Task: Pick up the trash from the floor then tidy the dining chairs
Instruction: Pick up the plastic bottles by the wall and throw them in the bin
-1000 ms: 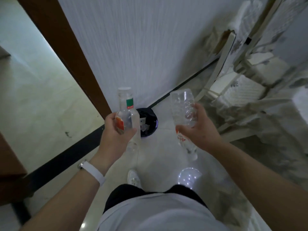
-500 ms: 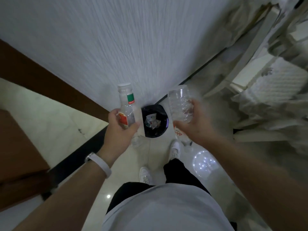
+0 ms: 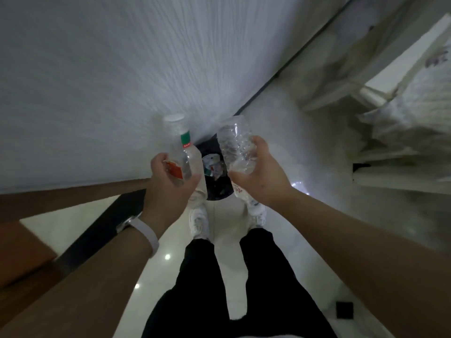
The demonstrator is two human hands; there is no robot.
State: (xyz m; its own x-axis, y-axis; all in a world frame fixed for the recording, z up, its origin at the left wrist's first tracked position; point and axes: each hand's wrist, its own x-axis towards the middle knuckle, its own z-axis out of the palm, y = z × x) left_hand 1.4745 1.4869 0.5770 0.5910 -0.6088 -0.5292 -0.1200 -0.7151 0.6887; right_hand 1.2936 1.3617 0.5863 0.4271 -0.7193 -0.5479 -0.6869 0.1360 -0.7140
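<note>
The left hand (image 3: 168, 184) is curled around the lower body of a capped bottle (image 3: 181, 147), thumb on the near right side and fingers wrapped over the red label; the bottle stands roughly upright, with its white cap above and beyond the hand. The right hand (image 3: 261, 176) grips a clear ribbed bottle (image 3: 235, 142) around its middle. This bottle's base points up and away, and its other end pokes out below the palm. The two bottles are held side by side, close but apart. Between them, lower down on the floor (image 3: 227, 215), sits a dark bin (image 3: 218, 191) with scraps in it, right at the foot of the white wall (image 3: 122, 69). White shoes (image 3: 200, 222) stand just near of the bin. A pale wristband (image 3: 148, 234) circles the left wrist. Far right, blurred pale chairs (image 3: 390, 118) stand well apart from both hands.
</note>
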